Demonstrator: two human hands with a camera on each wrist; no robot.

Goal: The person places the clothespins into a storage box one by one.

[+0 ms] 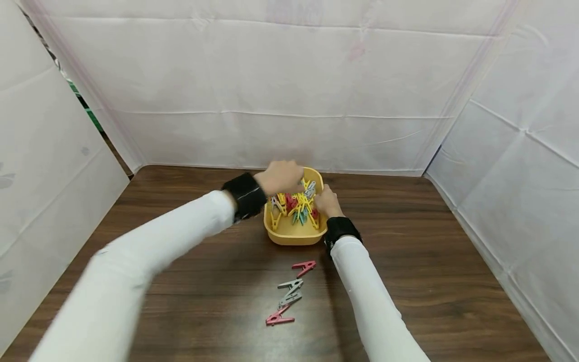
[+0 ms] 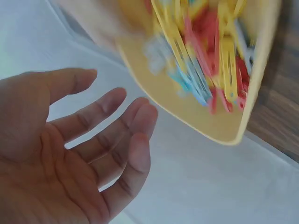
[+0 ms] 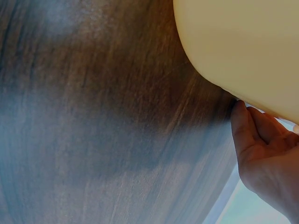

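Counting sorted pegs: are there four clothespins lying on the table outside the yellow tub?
Yes, two pink and two grey clothespins lie on the table.

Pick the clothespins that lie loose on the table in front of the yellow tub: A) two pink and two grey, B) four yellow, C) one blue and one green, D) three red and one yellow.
A: in the head view a pink clothespin, two grey clothespins and another pink one lie in a row on the table, in front of the yellow tub.

left hand open, fingers spread, right hand reaching forward
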